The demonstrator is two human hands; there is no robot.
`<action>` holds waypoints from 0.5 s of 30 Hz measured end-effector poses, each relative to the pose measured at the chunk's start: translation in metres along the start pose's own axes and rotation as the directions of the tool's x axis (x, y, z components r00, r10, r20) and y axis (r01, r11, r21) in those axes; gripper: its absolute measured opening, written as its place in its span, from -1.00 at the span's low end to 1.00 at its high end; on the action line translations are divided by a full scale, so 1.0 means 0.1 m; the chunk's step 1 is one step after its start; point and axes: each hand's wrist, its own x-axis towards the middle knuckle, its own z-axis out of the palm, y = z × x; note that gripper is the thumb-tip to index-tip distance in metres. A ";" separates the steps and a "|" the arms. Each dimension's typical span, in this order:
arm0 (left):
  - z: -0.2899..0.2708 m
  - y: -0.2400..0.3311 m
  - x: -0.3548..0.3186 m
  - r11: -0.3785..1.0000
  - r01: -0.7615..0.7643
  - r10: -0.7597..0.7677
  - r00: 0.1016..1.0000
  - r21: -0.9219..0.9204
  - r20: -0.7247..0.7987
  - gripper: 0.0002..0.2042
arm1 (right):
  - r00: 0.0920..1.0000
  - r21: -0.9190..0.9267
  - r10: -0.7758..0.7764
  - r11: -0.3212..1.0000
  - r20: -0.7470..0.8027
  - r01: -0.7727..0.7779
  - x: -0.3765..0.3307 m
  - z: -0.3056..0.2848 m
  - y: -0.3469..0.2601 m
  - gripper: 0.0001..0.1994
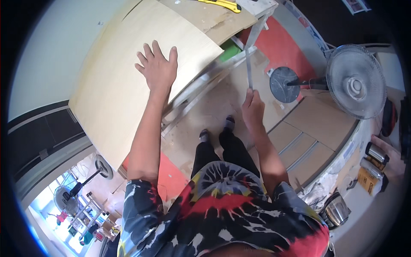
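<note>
A large pale plywood sheet [124,64] lies on the workbench at the left. My left hand [160,70] rests palm down on the sheet, fingers spread, holding nothing. Off the bench's right end, my right hand [253,109] is closed around the lower end of a long thin grey metal strip [249,68]. The strip points away from me, up toward the bench leg; whether it is a ruler or a blade I cannot tell. A yellow utility knife [227,5] lies on a brown board [214,21] at the far end of the bench.
A pedestal fan [355,83] with a round black base [284,84] stands at the right. Below it are flat cardboard sheets [314,124] on the floor. A metal kettle [337,210] sits at the lower right. Another fan [66,199] is at the lower left.
</note>
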 end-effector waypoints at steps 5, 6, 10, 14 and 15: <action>-0.02 -0.02 -0.01 0.999 0.004 -0.004 1.000 -0.037 0.011 -0.23 | 0.977 -0.002 -0.151 0.988 0.152 0.154 0.08 0.00 -0.29 -0.68; -0.01 -0.02 -0.01 0.999 0.000 0.001 1.000 -0.045 0.006 -0.23 | 0.966 -0.013 -0.168 0.985 0.196 0.174 0.05 0.08 -0.27 -0.68; -0.02 0.01 0.07 0.999 -0.023 0.022 1.000 -0.040 -0.013 -0.23 | 0.983 -0.035 -0.182 0.982 0.036 0.183 0.94 0.07 -0.62 -0.68; 0.05 -0.09 0.03 0.999 0.029 -0.029 1.000 -0.016 0.005 -0.25 | 0.982 -0.074 -0.142 0.986 0.128 0.152 0.31 0.24 -0.47 -0.69; 0.04 -0.07 0.02 1.000 0.020 -0.020 1.000 -0.009 -0.007 -0.25 | 0.976 -0.034 -0.113 0.992 0.188 0.122 0.13 0.17 -0.48 -0.68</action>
